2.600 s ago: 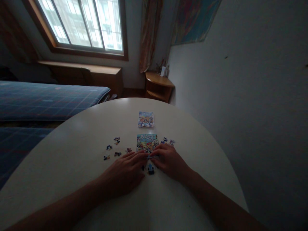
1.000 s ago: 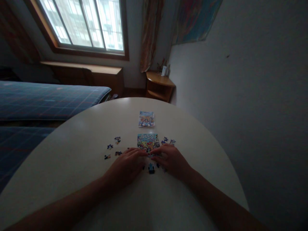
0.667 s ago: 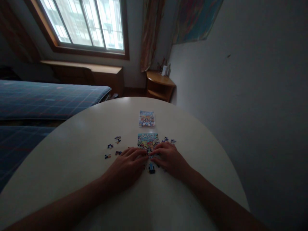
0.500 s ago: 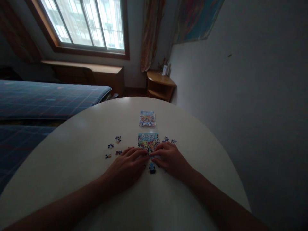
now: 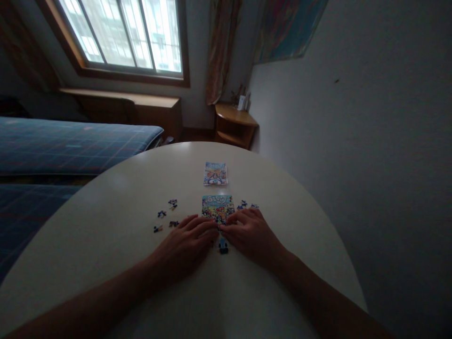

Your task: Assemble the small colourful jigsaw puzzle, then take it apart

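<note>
A partly built colourful jigsaw puzzle (image 5: 217, 207) lies on the round white table (image 5: 116, 212). My left hand (image 5: 185, 247) lies palm down with fingers stretched toward the puzzle's lower edge. My right hand (image 5: 249, 233) rests opposite it, fingers flat and pressing at the same edge. The fingertips of both hands almost meet. A small blue puzzle piece (image 5: 223, 246) sits on the table between the hands, just below the fingertips. What lies under the fingertips is hidden.
Several loose pieces (image 5: 165, 216) are scattered left of my left hand, a few more pieces (image 5: 245, 205) right of the puzzle. A small picture card (image 5: 215, 173) lies farther back. A bed (image 5: 70, 146) stands at left, a wooden corner shelf (image 5: 235, 125) behind, a wall at right.
Both hands have stayed at the puzzle's lower edge, with only slight finger shifts. The view has barely drifted.
</note>
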Demonstrator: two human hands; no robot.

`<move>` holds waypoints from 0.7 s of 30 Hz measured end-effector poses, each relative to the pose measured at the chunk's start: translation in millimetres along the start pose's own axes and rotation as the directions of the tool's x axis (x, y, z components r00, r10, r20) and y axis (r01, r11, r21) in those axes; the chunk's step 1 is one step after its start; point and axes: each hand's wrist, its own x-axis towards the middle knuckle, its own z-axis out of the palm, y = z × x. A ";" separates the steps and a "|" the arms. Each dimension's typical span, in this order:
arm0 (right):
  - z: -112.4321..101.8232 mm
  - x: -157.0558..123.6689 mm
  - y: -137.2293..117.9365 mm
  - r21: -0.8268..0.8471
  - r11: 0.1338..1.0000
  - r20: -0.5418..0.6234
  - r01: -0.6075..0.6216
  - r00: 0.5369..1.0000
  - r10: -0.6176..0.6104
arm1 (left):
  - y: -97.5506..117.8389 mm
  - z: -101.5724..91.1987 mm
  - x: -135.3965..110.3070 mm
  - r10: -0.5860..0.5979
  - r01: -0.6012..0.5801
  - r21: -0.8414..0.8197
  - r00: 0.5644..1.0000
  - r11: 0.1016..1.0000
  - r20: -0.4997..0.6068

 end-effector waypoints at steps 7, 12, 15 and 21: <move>-2.3 1.6 0.0 0.013 1.000 0.040 0.010 0.999 -0.011 | 1.8 -0.6 -0.6 0.023 -0.024 0.039 1.000 0.999 0.021; -6.2 1.9 -2.9 0.009 1.000 0.087 0.018 0.996 -0.019 | 3.0 -2.8 1.2 0.030 -0.031 0.026 0.999 0.999 0.027; -8.8 0.4 -3.6 0.025 1.000 0.118 0.011 0.993 -0.014 | 2.3 -2.9 1.5 0.032 -0.033 0.023 0.999 0.999 0.034; -18.2 -4.5 -1.9 0.185 0.978 0.156 -0.100 0.985 0.071 | 2.1 -4.2 0.5 0.030 -0.030 -0.013 1.000 0.999 0.009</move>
